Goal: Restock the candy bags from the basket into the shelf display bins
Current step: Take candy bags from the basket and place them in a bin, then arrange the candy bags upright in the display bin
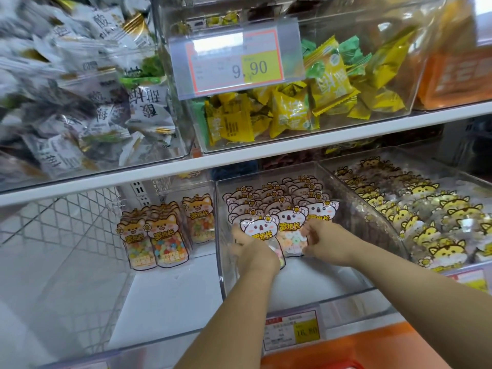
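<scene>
Reaching into the middle bin [220,262] on the lower shelf [266,153], both hands work at the front of a stack of koala bags [266,201].

- Middle bin: clear plastic; koala bags stand in overlapping rows toward the back, front floor bare.
- Left hand [253,251]: fingers curled round the lower left edge of the front koala bag [259,227], which stands tilted just ahead of the rows.
- Right hand [322,241]: fingers and thumb pinch the right side of the second koala bag [288,225], directly behind the front one.
- Left bin [173,302]: a few fox bags [157,235] with multicoloured candy, upright at the back.
- Right bin [383,230]: packed with yellow cat bags [426,217].
- Upper middle bin [332,30]: loose yellow and green wrapped sweets [319,102]; price tag [237,62] reads 9.90.
- Upper left bin [106,161]: white and grey packets [80,102], blurred.
- Basket: cannot tell; an orange surface [359,350] lies at the bottom edge.
</scene>
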